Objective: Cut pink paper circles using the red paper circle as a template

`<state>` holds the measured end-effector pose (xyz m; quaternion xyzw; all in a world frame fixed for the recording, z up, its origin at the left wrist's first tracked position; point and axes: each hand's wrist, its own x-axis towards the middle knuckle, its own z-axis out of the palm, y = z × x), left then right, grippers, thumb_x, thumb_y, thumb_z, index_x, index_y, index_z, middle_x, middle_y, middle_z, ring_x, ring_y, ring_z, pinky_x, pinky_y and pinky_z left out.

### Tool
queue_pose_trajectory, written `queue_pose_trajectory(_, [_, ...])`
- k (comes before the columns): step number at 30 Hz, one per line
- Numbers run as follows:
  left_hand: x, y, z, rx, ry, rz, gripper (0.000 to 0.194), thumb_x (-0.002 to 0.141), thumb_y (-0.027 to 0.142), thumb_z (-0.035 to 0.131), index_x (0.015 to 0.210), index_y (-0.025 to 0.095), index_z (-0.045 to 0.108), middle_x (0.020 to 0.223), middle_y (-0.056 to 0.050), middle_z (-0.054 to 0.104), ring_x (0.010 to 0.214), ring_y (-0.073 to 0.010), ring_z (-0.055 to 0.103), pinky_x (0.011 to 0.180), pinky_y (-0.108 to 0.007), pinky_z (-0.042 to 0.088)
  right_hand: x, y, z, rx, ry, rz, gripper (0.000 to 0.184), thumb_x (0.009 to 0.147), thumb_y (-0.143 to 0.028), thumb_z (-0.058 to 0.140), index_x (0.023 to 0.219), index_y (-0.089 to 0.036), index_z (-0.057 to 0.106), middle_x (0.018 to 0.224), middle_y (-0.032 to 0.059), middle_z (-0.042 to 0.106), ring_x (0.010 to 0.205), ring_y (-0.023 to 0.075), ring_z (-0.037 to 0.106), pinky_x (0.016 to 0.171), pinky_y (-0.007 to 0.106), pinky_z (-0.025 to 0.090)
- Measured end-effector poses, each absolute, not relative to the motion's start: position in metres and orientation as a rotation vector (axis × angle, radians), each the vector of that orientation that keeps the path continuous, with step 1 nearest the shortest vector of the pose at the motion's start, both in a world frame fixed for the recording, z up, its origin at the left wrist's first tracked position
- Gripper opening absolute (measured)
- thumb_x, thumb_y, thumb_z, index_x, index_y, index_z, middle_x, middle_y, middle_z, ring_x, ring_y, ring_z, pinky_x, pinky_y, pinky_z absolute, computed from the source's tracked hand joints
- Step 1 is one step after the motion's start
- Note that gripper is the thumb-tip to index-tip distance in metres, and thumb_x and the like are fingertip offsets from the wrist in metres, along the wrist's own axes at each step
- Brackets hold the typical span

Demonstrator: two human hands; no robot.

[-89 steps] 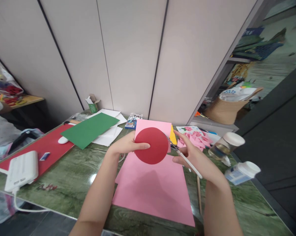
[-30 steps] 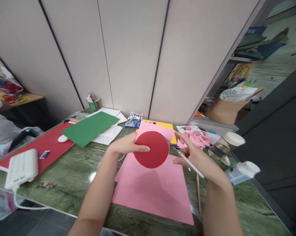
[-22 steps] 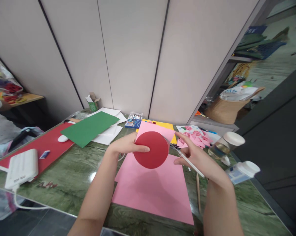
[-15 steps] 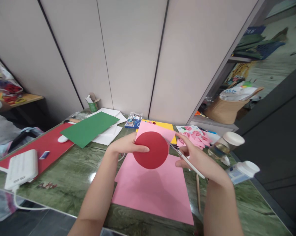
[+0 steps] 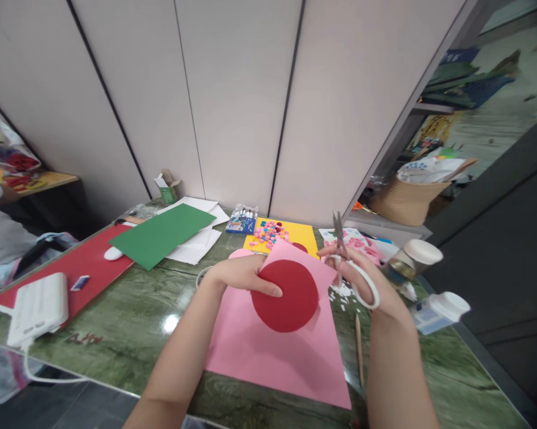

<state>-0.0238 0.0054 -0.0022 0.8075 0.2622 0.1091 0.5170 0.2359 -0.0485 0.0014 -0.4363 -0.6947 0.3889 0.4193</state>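
My left hand [image 5: 248, 279] pinches a round red paper disc [image 5: 286, 301] together with a pink sheet [image 5: 284, 253] behind it, thumb on the disc's left side. White-handled scissors [image 5: 340, 238] are in my right hand [image 5: 360, 274], blades pointing up and away from the paper. The right hand's fingertips are near the pink sheet's right corner; whether they touch it I cannot tell. Under both hands, a larger pink sheet [image 5: 277, 369] lies flat on the green marbled table [image 5: 143, 339].
Small pink and blue pieces [image 5: 271, 232] lie on a yellow sheet [image 5: 311, 238]. White scraps [image 5: 342, 292], a pencil [image 5: 359, 351] and two jars [image 5: 440, 313] [image 5: 411, 262] are at the right. A green sheet [image 5: 164, 232] and a white power bank [image 5: 40, 307] are at the left.
The scissors have come away from the paper's edge and swung upright in my right hand. My left hand has moved the disc and pink sheet slightly right and nearer, uncovering the small pieces.
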Motion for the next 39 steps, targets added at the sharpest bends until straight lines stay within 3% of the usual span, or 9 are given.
queue_pose_trajectory(4, [-0.011,0.003,-0.002,2.101,0.645,0.116,0.040,0.069,0.051,0.060,0.053,0.015,0.057,0.052,0.000,0.056,0.047,-0.0110,0.051,0.040,-0.021,0.034,0.229,-0.053,0.008,-1.195,-1.872,0.957,0.023,0.079,-0.042,0.057,0.084,-0.020,0.054,0.073,0.0000,0.049,0.063,0.0138,0.045,0.057,0.025,0.037])
queue_pose_trajectory(9, [-0.004,0.001,-0.007,2.195,0.653,0.040,0.052,0.068,0.057,0.058,0.041,0.017,0.037,0.041,0.004,0.035,0.036,-0.0069,0.033,0.034,-0.023,0.021,0.225,-0.057,0.011,-1.246,-1.947,1.052,0.030,0.069,-0.035,0.070,0.077,-0.020,0.046,0.068,-0.0045,0.043,0.058,0.0106,0.039,0.054,0.022,0.033])
queue_pose_trajectory(12, [-0.003,0.000,-0.008,2.221,0.698,0.038,0.056,0.067,0.061,0.057,0.040,0.018,0.032,0.040,0.003,0.034,0.035,-0.0068,0.031,0.034,-0.024,0.019,0.225,-0.056,0.007,-1.256,-1.907,1.064,0.032,0.068,-0.033,0.070,0.074,-0.020,0.042,0.063,-0.0064,0.037,0.054,0.0094,0.034,0.050,0.021,0.030])
queue_pose_trajectory(18, [-0.001,0.001,-0.005,2.173,0.730,0.283,0.049,0.068,0.057,0.058,0.044,0.016,0.045,0.042,0.003,0.042,0.039,-0.0073,0.037,0.038,-0.023,0.023,0.231,-0.056,0.009,-1.302,-1.849,0.873,0.030,0.069,-0.031,0.069,0.072,-0.020,0.042,0.062,-0.0063,0.036,0.054,0.0092,0.033,0.049,0.021,0.029])
queue_pose_trajectory(22, [0.004,0.002,-0.005,1.986,0.816,0.624,0.039,0.069,0.051,0.060,0.055,0.015,0.059,0.051,0.001,0.053,0.049,-0.0106,0.048,0.044,-0.022,0.031,0.232,-0.054,0.010,-1.295,-1.690,0.703,0.033,0.066,-0.030,0.072,0.070,-0.021,0.041,0.061,-0.0072,0.034,0.051,0.0080,0.031,0.047,0.021,0.027])
queue_pose_trajectory(30, [0.017,-0.007,-0.003,1.564,0.856,0.952,0.036,0.070,0.049,0.062,0.079,0.014,0.066,0.078,-0.005,0.067,0.074,-0.0179,0.061,0.063,-0.027,0.046,0.229,-0.047,-0.002,-1.154,-1.357,0.621,0.038,0.062,-0.032,0.075,0.073,-0.022,0.040,0.062,-0.0066,0.037,0.050,0.0096,0.037,0.049,0.023,0.030])
queue_pose_trajectory(36, [0.018,-0.013,0.000,1.585,0.869,0.870,0.033,0.070,0.047,0.064,0.069,0.014,0.064,0.059,-0.002,0.061,0.054,-0.0116,0.053,0.050,-0.022,0.040,0.231,-0.047,-0.002,-1.154,-1.348,0.617,0.039,0.064,-0.039,0.072,0.073,-0.024,0.037,0.062,-0.0055,0.038,0.050,0.0120,0.041,0.047,0.024,0.032])
queue_pose_trajectory(39, [0.019,-0.014,-0.001,1.601,0.869,0.886,0.031,0.070,0.046,0.064,0.067,0.014,0.064,0.058,-0.001,0.061,0.053,-0.0108,0.053,0.049,-0.022,0.040,0.232,-0.046,-0.003,-1.148,-1.348,0.625,0.041,0.064,-0.040,0.072,0.073,-0.024,0.036,0.062,-0.0058,0.035,0.050,0.0120,0.041,0.048,0.025,0.033])
